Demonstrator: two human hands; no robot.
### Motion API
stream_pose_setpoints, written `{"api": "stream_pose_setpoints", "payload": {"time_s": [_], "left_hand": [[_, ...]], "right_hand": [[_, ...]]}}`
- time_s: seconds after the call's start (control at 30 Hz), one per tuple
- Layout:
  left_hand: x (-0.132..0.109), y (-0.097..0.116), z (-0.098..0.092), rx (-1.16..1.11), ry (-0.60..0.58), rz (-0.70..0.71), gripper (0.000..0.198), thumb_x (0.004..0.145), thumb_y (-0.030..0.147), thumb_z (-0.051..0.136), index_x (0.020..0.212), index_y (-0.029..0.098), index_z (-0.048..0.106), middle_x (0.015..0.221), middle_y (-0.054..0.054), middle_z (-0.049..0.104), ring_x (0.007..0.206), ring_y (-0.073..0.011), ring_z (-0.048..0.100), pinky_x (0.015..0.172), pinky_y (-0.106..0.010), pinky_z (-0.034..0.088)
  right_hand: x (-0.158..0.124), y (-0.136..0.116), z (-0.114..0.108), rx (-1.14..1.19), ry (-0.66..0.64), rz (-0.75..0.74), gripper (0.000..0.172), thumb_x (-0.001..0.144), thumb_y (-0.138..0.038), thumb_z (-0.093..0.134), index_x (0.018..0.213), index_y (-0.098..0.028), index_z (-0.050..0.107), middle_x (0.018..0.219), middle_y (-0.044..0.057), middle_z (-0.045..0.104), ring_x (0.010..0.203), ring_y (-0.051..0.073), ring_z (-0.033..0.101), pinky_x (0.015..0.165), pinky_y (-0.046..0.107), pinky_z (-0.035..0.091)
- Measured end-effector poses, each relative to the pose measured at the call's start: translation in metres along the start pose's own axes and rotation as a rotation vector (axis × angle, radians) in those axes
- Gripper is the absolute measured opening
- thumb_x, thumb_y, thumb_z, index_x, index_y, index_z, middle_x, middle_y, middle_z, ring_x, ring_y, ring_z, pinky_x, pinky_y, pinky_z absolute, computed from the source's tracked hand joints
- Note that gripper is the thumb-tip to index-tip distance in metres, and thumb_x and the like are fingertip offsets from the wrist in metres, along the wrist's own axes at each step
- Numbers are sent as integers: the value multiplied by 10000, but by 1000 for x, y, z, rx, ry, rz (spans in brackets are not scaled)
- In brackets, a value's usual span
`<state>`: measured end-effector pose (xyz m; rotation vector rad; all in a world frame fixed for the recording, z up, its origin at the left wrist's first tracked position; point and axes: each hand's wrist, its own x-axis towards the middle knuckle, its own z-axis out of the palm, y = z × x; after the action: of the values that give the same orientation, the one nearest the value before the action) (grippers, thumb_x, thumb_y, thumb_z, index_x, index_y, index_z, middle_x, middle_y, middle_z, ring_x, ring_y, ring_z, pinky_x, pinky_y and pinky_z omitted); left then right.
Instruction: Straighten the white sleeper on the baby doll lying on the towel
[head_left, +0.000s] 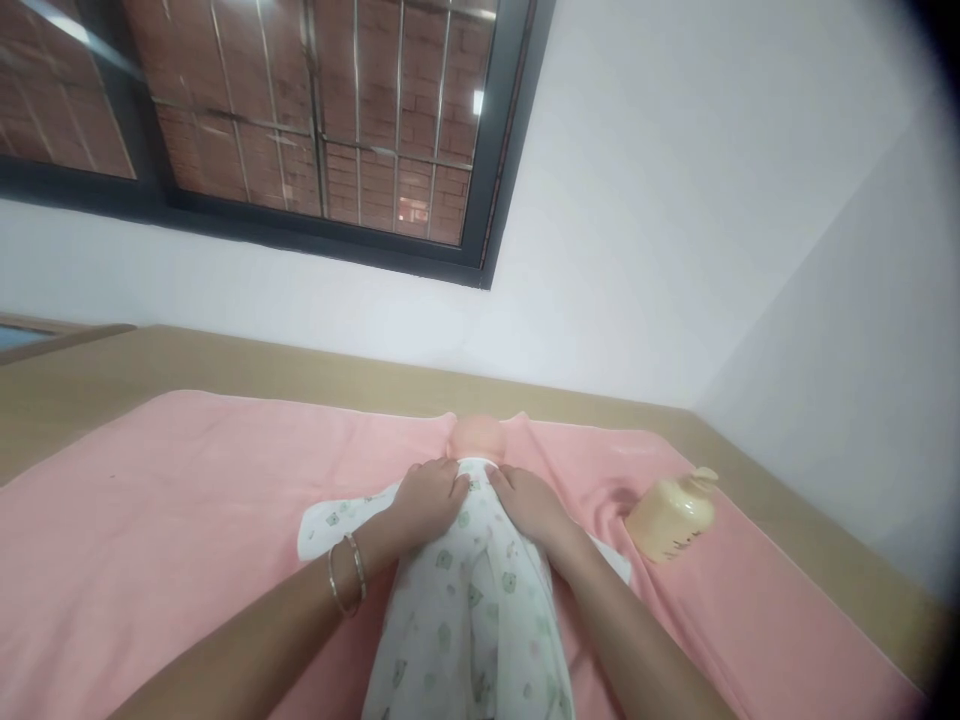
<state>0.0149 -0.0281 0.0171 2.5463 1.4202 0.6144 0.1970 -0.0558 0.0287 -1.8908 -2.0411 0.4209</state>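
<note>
A baby doll lies on a pink blanket [165, 520], wrapped in a white printed cloth [469, 610]. Only the top of the doll's head [478, 438] shows beyond the cloth. My left hand [431, 500] rests flat on the cloth at the doll's left shoulder, fingers stretched out, with bangles on the wrist. My right hand [529, 500] lies flat on the cloth at the other shoulder, fingers together and extended. Neither hand grips anything.
A cream pump bottle [670, 517] lies on its side on the blanket to the right of the doll. The blanket covers a wooden surface [90, 375] that meets white walls. A barred window [300, 110] is above at the left.
</note>
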Motion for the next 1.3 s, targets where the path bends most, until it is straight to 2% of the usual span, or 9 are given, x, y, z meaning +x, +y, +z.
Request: {"api": "stream_pose_setpoints", "payload": {"time_s": [0.37, 0.53, 0.8, 1.03, 1.2, 1.3], "left_hand": [[-1, 0, 6, 44, 62, -32, 349, 930, 326, 281, 782, 177, 560, 814, -57, 625, 777, -209, 558, 702, -333, 360], [0, 2, 9, 53, 100, -30, 318, 920, 299, 314, 809, 173, 585, 843, -60, 637, 800, -206, 564, 727, -331, 368], [0, 4, 7, 51, 99, -24, 312, 919, 281, 321, 799, 174, 589, 829, -50, 639, 800, -196, 567, 737, -326, 378], [0, 3, 8, 31, 118, 0, 310, 921, 280, 316, 916, 180, 609, 941, -61, 659, 900, -201, 579, 810, -318, 387], [1, 2, 7, 32, 102, -33, 318, 923, 309, 306, 769, 184, 554, 780, -36, 633, 717, -180, 563, 672, -300, 380], [2, 0, 6, 26, 96, -43, 313, 922, 317, 304, 734, 186, 517, 751, -29, 613, 687, -177, 544, 656, -300, 375]], "right_hand": [[-1, -7, 14, -130, 189, 28, 586, 980, -433, 166, 773, -151, 637, 789, 109, 651, 699, 174, 563, 589, 260, 294], [-5, -15, 13, -209, 247, -5, 451, 976, -327, 235, 887, -146, 638, 843, 113, 653, 812, 189, 588, 663, 260, 333], [-6, -13, 9, -195, 215, -4, 463, 972, -345, 226, 876, -159, 639, 861, 105, 661, 777, 193, 585, 621, 267, 319], [-1, -2, 2, -20, 58, 27, 516, 959, -429, 230, 810, -165, 648, 853, 101, 673, 733, 183, 582, 594, 253, 322], [-4, -9, 4, -150, 153, -11, 485, 963, -373, 222, 850, -152, 639, 852, 115, 668, 748, 194, 583, 629, 273, 324], [-7, -16, 6, -243, 219, -61, 420, 960, -326, 236, 901, -159, 617, 870, 109, 664, 801, 204, 582, 670, 285, 321]]}}
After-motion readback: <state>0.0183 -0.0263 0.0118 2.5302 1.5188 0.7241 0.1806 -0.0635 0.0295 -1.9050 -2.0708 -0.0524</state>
